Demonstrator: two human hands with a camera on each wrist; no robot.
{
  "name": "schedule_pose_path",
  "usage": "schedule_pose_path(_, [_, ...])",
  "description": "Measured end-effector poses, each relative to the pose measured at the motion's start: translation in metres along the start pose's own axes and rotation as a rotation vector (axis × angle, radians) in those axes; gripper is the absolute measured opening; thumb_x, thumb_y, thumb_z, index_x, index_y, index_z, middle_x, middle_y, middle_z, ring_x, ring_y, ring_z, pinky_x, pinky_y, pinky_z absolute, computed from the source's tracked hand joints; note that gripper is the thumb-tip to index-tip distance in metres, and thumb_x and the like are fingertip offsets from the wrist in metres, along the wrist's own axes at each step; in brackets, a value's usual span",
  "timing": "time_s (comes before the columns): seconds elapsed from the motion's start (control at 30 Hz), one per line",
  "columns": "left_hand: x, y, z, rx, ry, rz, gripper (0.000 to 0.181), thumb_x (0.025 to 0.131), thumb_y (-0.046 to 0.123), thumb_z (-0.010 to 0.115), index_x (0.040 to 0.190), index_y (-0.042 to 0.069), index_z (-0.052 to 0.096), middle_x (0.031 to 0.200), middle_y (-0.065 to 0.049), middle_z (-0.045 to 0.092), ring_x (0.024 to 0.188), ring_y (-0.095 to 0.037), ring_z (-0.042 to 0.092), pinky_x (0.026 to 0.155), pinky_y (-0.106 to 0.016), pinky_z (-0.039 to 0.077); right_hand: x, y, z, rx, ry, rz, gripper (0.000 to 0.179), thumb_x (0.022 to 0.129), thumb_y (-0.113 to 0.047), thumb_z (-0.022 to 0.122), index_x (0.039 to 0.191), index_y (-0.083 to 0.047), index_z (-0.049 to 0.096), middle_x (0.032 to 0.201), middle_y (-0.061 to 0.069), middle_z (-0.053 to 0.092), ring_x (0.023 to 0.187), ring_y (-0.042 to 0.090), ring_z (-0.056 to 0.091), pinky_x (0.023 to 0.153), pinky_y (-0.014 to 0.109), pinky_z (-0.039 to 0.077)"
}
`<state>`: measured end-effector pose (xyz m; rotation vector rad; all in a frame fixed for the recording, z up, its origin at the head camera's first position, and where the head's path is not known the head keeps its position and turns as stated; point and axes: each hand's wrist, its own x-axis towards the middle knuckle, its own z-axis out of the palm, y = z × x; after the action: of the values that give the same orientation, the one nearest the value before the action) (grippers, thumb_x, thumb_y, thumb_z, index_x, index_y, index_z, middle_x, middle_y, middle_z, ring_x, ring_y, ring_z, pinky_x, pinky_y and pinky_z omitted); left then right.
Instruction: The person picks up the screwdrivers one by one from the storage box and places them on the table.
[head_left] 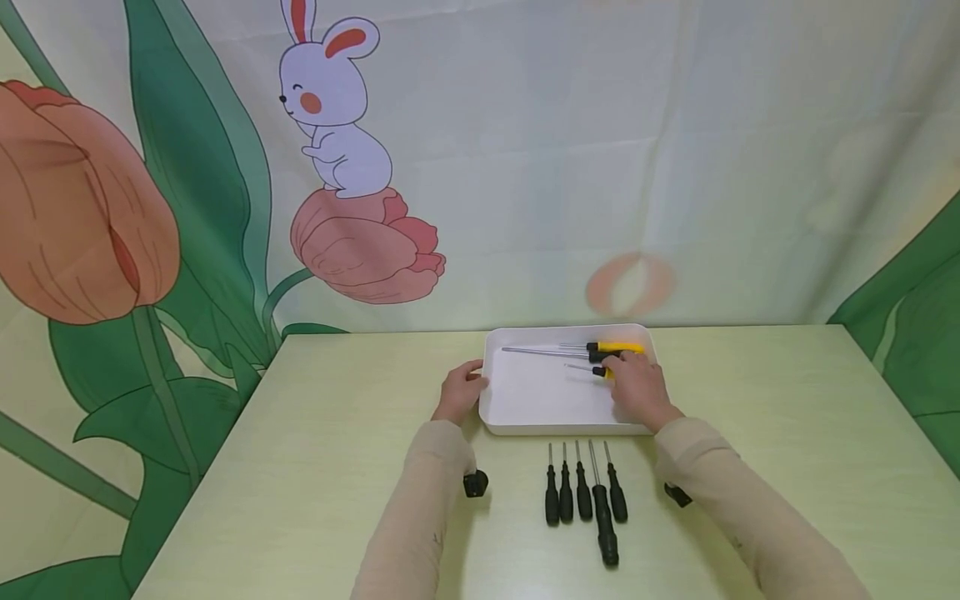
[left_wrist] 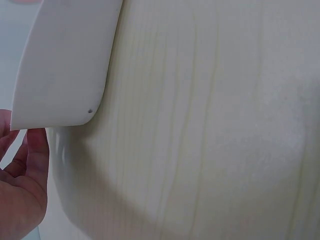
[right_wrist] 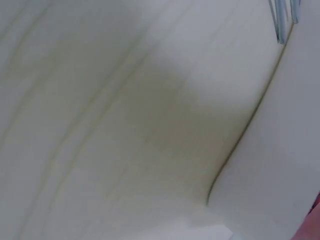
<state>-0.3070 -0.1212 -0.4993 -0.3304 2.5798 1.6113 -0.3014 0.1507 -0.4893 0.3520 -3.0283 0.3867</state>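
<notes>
My left hand is at the left end of a white tray. In the left wrist view its thumb and fingers touch the end of the tray wall. Over the tray's right side, my right hand holds a small screwdriver by its yellow-and-black handle, mostly hidden under the fingers. Its thin shaft points left. Just behind it in the tray lie a long black-handled screwdriver and a yellow-and-black screwdriver. Only a sliver of the right hand shows in the right wrist view.
Several black-handled screwdrivers lie side by side in front of the tray, tips toward it; one is larger. The pale wooden table meets a printed cloth along its back edge.
</notes>
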Motion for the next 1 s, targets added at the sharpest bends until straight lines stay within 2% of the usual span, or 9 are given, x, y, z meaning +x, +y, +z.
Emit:
schedule_pose_path(0.23, [-0.001,0.000,0.000,0.003,0.001,0.006,0.036,0.086,0.012,0.051,0.122,0.008,0.052,0.110,-0.016,0.057,0.100,-0.025,0.055,0.081,-0.033,0.048,-0.001,-0.001,-0.007,0.005,0.047,-0.015,0.033,0.078,-0.001,0.056,0.110,-0.009,0.059,0.103,0.015,0.056,0.098,0.034,0.050,0.071,0.048,0.043])
schedule_pose_path(0.67, [-0.001,0.000,-0.001,0.008,-0.004,0.006,0.036,0.086,0.012,0.052,0.122,0.009,0.052,0.111,-0.015,0.057,0.101,-0.025,0.054,0.084,-0.034,0.047,-0.002,-0.001,-0.017,0.065,0.074,-0.020,0.033,0.078,0.000,0.054,0.110,-0.007,0.060,0.101,0.014,0.056,0.087,0.031,0.050,0.063,0.042,0.044])
schedule_pose_path(1.0, [0.000,0.000,0.000,-0.001,-0.006,-0.004,0.037,0.086,0.013,0.051,0.123,0.009,0.052,0.111,-0.015,0.056,0.100,-0.024,0.054,0.083,-0.033,0.047,-0.003,-0.003,-0.023,0.142,0.079,-0.033,0.030,0.079,0.000,0.056,0.109,-0.004,0.061,0.103,0.017,0.057,0.086,0.031,0.052,0.070,0.043,0.048])
